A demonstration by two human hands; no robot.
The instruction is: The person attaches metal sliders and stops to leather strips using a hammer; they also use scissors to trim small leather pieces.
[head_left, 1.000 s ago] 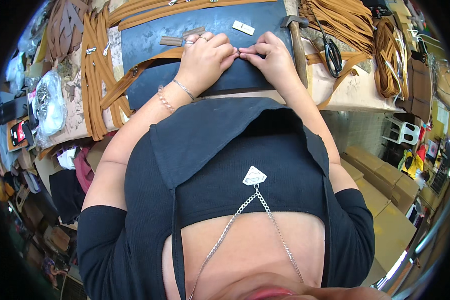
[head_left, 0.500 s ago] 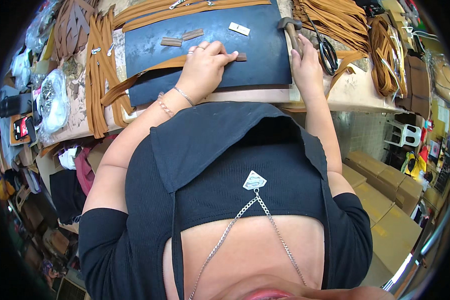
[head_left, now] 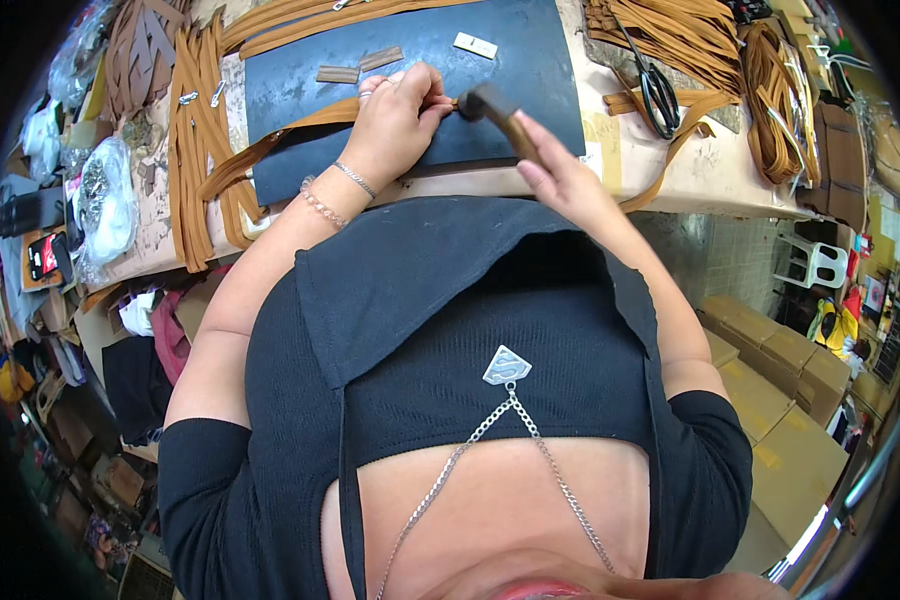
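My left hand point(head_left: 400, 125) presses down on the black mat point(head_left: 530, 60), its fingers closed on the end of a tan zipper tape point(head_left: 315, 118). That tape runs off to the left under my hand. My right hand point(head_left: 560, 175) is wrapped round the wooden handle of a hammer point(head_left: 488, 102), which is blurred. Its dark head is right beside my left fingertips, over the tape's end; whether it touches cannot be made out. Two small brown strips point(head_left: 338, 75) and a cream rectangular piece point(head_left: 476, 45) lie farther back on the mat.
Black-handled scissors point(head_left: 660, 100) lie right of the mat, near bundled tan zipper tapes point(head_left: 670, 25) and a coiled bundle point(head_left: 772, 100). More tapes point(head_left: 195, 150) with metal sliders lie at left, beside a clear plastic bag point(head_left: 108, 200). Cardboard boxes point(head_left: 780, 450) stand below right.
My right hand has lifted the hammer from the mat's right edge and swung it left to my left fingertips. My left hand has shifted slightly left, still on the tape.
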